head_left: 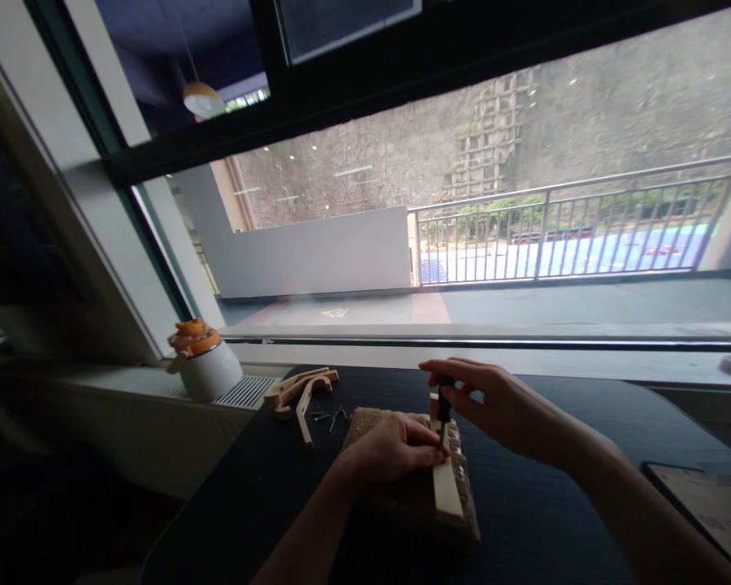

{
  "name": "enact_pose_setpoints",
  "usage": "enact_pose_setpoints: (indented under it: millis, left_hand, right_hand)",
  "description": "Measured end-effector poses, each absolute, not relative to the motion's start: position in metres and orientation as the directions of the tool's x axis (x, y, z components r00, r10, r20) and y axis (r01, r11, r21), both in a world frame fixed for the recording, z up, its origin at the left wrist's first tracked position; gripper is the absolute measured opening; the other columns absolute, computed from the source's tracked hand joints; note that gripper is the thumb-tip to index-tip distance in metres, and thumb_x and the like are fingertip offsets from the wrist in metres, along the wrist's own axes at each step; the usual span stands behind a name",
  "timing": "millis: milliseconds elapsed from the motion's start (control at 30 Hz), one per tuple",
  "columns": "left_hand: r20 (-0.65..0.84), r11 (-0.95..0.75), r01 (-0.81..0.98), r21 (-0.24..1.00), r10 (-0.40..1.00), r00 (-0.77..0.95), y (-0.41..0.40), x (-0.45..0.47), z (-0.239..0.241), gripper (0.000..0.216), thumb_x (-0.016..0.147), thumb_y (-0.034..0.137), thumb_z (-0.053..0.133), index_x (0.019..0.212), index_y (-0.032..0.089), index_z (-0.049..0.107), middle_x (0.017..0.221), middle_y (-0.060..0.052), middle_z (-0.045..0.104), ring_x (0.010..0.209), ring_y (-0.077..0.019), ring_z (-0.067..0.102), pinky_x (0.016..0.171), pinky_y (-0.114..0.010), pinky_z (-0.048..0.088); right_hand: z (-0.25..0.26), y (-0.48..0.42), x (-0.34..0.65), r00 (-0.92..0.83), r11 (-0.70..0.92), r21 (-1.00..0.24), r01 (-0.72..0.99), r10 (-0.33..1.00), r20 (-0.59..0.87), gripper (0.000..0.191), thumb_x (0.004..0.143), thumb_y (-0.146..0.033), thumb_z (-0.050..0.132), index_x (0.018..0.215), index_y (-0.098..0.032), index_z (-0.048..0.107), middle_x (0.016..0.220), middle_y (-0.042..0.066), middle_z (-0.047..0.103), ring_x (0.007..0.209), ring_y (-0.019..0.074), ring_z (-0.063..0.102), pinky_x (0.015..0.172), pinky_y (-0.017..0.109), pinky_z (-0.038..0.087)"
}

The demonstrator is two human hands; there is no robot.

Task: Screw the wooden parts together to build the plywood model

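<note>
My right hand [484, 394] grips the black handle of a screwdriver [444, 404], which stands nearly upright with its shaft pointing down. Under its tip lies a pale wooden strip [447, 491], on top of a brown block [371, 418] wrapped in shiny clear film. My left hand [390, 447] rests over the block, fingers pinched on the strip beside the screwdriver's tip. What is between those fingertips is hidden. To the left, several small screws [335, 417] are scattered on the dark table, close to curved wooden pieces [304, 394].
The dark table [231, 487] has a rounded left edge and stands against a large window. A white pot with an orange lid [207, 366] sits on the ledge at left. At the lower right lies a flat dark-edged thing [700, 504], partly blurred out.
</note>
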State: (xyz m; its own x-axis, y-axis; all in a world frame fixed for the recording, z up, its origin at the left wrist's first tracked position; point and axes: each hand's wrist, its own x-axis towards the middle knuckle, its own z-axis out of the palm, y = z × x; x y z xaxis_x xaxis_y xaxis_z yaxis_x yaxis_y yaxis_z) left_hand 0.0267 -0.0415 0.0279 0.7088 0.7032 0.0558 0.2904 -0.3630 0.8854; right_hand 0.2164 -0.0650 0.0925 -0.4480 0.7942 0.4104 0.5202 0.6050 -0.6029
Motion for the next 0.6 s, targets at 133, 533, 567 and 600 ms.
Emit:
enact_pose_setpoints:
  millis: [133,533,567,600]
  left_hand:
    - [0.031,-0.366,0.336,0.868,0.715,0.698,-0.042,0.027,0.028,0.021,0.080,0.030,0.060,0.095,0.023,0.073,0.102,0.000,0.065,0.092,-0.0160,0.058,0.080,-0.020,0.044]
    - [0.067,-0.394,0.298,0.870,0.692,0.719,-0.042,0.027,0.027,0.023,0.080,0.033,0.058,0.093,0.021,0.073,0.098,0.000,0.065,0.088,-0.0169,0.057,0.076,-0.022,0.043]
    - [0.066,-0.392,0.295,0.872,0.690,0.721,-0.042,0.026,0.027,0.023,0.080,0.033,0.058,0.093,0.021,0.073,0.098,0.000,0.065,0.088,-0.0170,0.057,0.076,-0.022,0.043]
    - [0.068,-0.392,0.291,0.873,0.688,0.723,-0.042,0.026,0.027,0.023,0.080,0.033,0.058,0.093,0.021,0.073,0.099,0.000,0.065,0.089,-0.0171,0.057,0.077,-0.022,0.043]
  right_hand:
    - [0.094,-0.066,0.220,-0.433,0.579,-0.632,0.515,0.812,0.392,0.029,0.087,-0.031,0.049,0.109,-0.021,0.064,0.096,0.005,0.069,0.081,0.0187,0.064,0.072,0.030,0.050]
    - [0.087,-0.061,0.206,-0.426,0.657,-0.471,0.588,0.747,0.511,0.029,0.088,-0.027,0.049,0.113,-0.022,0.063,0.099,0.005,0.068,0.078,0.0159,0.062,0.064,0.023,0.046]
    - [0.087,-0.062,0.206,-0.432,0.653,-0.476,0.589,0.752,0.498,0.032,0.088,-0.026,0.048,0.116,-0.022,0.061,0.101,0.006,0.068,0.080,0.0163,0.063,0.064,0.023,0.046]
    - [0.088,-0.064,0.206,-0.440,0.649,-0.486,0.585,0.758,0.482,0.034,0.087,-0.024,0.047,0.119,-0.022,0.060,0.102,0.006,0.068,0.081,0.0167,0.063,0.064,0.023,0.046]
